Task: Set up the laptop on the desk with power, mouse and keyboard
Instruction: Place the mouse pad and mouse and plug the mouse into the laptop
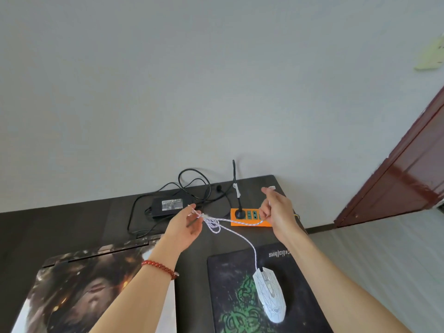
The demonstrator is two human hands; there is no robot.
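A white mouse (270, 294) is seen lying on a black mouse pad (230, 284) with a green pattern, near and to the right on the dark desk (72, 222). A white braided cord (242, 236) is seen running from the front of the mouse up and away to the two hands, which are held above the desk.

The left hand (186, 227) is held palm up, and a tangled bunch of cord loops is pinched at its fingertips. The other fingers are loosely curled. A red bead bracelet (159, 267) is worn on that wrist.

The right hand (276, 212) is curled around the cord, and the white plug end (271, 187) is seen sticking out past the top of the fingers. A stretch of cord is pulled across between the two hands.

The closed laptop (96, 280) is seen near and to the left, with a picture printed on its lid. Only part of it is in view.

Farther back, a black power brick (168, 207) is seen lying on the desk, with its black cables looped around it. To its right, an orange power strip (249, 218) is seen, partly hidden by the right hand. A black plug (239, 213) is pushed into its left socket. Where the cable from that plug goes cannot be told.

A pale wall (192, 80) is seen behind the desk, and a dark red door (408, 179) is seen at the far right.
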